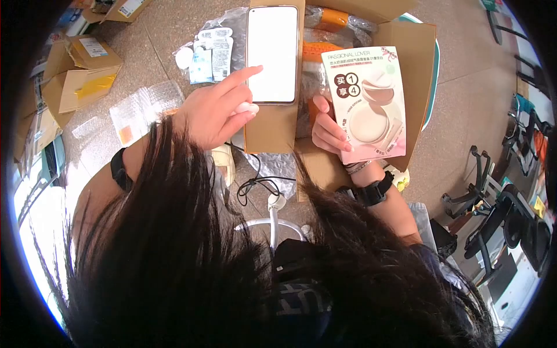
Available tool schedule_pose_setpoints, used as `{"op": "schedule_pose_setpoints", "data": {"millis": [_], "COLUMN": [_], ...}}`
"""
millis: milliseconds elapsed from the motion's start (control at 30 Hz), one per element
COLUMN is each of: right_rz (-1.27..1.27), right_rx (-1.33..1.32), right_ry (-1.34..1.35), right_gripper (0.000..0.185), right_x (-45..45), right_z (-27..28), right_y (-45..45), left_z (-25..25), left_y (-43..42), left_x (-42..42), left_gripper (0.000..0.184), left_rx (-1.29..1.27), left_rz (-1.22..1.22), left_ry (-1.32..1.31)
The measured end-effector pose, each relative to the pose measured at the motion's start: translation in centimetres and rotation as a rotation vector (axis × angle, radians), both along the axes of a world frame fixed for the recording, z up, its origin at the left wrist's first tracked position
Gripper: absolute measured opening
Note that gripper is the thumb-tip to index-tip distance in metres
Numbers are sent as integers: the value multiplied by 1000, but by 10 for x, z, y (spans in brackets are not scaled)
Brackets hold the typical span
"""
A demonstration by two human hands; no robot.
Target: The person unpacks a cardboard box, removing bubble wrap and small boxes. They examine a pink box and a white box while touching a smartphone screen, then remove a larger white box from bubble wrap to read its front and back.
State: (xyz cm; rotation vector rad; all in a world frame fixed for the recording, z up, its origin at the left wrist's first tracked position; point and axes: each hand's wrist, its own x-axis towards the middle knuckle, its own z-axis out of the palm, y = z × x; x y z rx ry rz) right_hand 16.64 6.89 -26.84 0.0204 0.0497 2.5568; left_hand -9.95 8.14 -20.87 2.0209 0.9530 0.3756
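My left hand (217, 110) reaches over a phone (271, 52) with a blank white screen. Its index finger is stretched out, the tip at the screen's left part; I cannot tell whether it touches. The thumb and other fingers close around a small white object (248, 108), mostly hidden. In my right hand (329, 130) is a flat cosmetics box (371, 104), white and pink, with "PASSIONAL LOVER" and a round compact printed on it. The phone lies on a flap of an open cardboard box (420, 75), and the cosmetics box is held above that carton.
Inside the carton are plastic-wrapped packages (332, 20) with orange parts. White sachets (213, 55) lie on bubble wrap at the left. Other cardboard boxes (90, 75) stand far left. A black cord (255, 184) hangs below the flap, and black chair bases (478, 180) are at right.
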Motion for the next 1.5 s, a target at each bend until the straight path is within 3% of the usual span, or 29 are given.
{"op": "schedule_pose_setpoints", "data": {"millis": [100,200,333,400,533,600,700,1267,1500], "right_rz": [3,21,19,15,35,42,30,20,37], "right_rx": [-71,-80,-89,-23,-48,-72,-46,-101,-90], "right_ry": [50,41,32,-37,-45,-6,-107,-61,-110], "right_gripper": [67,68,68,56,57,66,57,61,59], "right_x": [1,2,2,2,1,4,3,2,3], "right_z": [2,2,3,0,-1,8,9,5,6], "right_y": [-1,-2,-3,-3,-4,0,-1,-1,1], "left_z": [1,0,-1,-1,-1,4,3,2,3], "left_y": [3,5,4,3,1,3,3,1,-2], "left_x": [2,3,3,4,3,7,7,7,4], "left_gripper": [13,13,14,14,14,14,14,14,13], "left_rx": [1,16,15,10,-2,-13,-13,28,-79], "left_rz": [-4,-14,-24,-24,-20,-3,13,-31,-69], "left_ry": [15,18,19,12,28,30,29,-18,-46]}}
